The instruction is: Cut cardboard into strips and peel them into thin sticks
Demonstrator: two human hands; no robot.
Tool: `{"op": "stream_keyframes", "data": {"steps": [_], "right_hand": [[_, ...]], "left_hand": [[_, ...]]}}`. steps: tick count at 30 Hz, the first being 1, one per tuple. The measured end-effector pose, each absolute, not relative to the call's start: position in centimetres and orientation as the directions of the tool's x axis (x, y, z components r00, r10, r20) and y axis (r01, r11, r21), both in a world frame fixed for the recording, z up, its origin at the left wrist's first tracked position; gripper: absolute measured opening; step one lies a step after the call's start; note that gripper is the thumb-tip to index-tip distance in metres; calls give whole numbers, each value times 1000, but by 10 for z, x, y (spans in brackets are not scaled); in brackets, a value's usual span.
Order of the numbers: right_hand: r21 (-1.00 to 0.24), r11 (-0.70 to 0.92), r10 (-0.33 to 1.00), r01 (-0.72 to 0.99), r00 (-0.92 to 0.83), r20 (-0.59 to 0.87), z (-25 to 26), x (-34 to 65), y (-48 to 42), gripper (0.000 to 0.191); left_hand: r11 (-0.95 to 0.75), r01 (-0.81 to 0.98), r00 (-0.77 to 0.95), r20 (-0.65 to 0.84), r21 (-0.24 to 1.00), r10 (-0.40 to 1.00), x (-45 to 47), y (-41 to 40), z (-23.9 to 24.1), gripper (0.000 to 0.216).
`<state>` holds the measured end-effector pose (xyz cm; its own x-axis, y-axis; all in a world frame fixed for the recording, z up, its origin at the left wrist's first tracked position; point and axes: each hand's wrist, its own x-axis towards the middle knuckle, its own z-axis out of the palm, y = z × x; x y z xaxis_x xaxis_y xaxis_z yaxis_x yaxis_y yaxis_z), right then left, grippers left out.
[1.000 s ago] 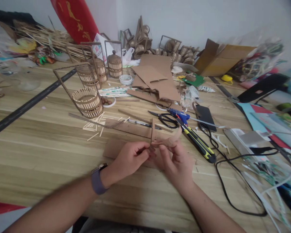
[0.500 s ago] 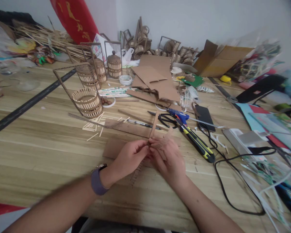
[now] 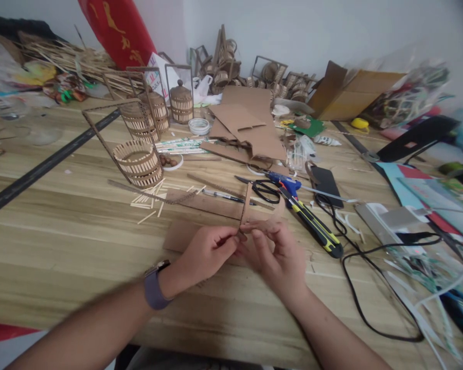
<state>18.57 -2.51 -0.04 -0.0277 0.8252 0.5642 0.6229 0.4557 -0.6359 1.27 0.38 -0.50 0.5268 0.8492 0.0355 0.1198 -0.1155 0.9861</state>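
Note:
A thin brown cardboard strip [image 3: 246, 202] stands up from between my fingertips, above the middle of the table. My left hand [image 3: 204, 254], with a purple watch band at its wrist, pinches the strip's lower end between thumb and fingers. Close against it, my right hand [image 3: 281, 259] has its fingers bent round the same end, thumb raised a little. The exact contact is partly hidden by the fingers. Under and behind the hands lie flat cardboard pieces [image 3: 177, 234]. Short pale sticks [image 3: 141, 199] lie scattered to the left, beside a small open basket with a handle [image 3: 137, 162].
Right of the hands lie a yellow-and-black utility knife [image 3: 312, 226], black scissors [image 3: 266, 191], a blue glue gun [image 3: 283, 181] and a black cable [image 3: 355, 303]. Cardboard sheets [image 3: 247, 110] lie further back. Lidded baskets [image 3: 181, 103] and a cardboard box [image 3: 351, 95] stand behind.
My right hand has turned and shifted slightly right, its thumb now lifted clear of the fingertips. The upright strip has moved slightly right and down. My left hand keeps its pinch.

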Motion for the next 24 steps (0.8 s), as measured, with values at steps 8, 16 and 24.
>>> {"op": "stream_keyframes", "data": {"steps": [8,16,24], "right_hand": [[-468,591,730,657,-188,657,-6,187,-24,12],[-351,665,664,660,-305,683,-8,187,-18,18],[-331,665,656,669,-312,687,-7,187,-20,16]], "left_hand": [[-10,3,500,7,1000,866,16,5,-4,24],[-44,81,462,2,996,887,16,8,-2,27],[-70,139,443,1,988,897,16,4,-1,25]]}}
